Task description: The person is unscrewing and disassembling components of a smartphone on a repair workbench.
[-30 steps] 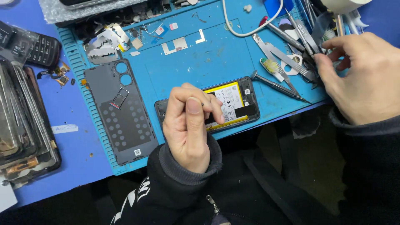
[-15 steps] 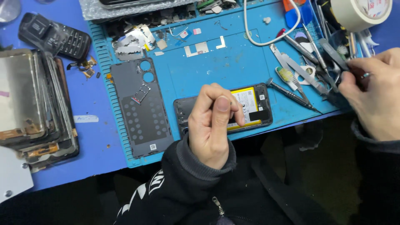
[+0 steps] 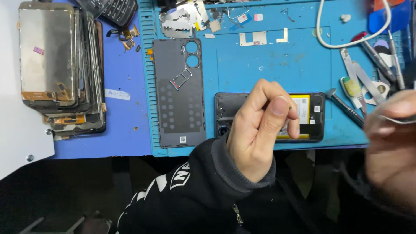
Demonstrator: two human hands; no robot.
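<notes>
An opened phone (image 3: 268, 116) is being steadied on the blue mat (image 3: 268, 65) while a tool is being brought in from the right.

At the mat's near edge the phone is being lain back up, its yellow battery (image 3: 303, 113) showing, and it is being partly covered by the left hand (image 3: 260, 130), whose fingers are being curled together with the thumb pressed against the forefinger; whether anything small is being pinched cannot be told. At the near right edge the right hand (image 3: 390, 147) is blurred, and a thin metal tool (image 3: 396, 119) seems to be clamped in its fingers. The step is judged to be work inside the phone; next, the tool tip is being called to the frame beside the battery. Left of the phone a grey back cover (image 3: 180, 93) is being kept, tools (image 3: 364, 86) at the right edge, screens (image 3: 56, 65) stacked off the mat's left edge.
</notes>
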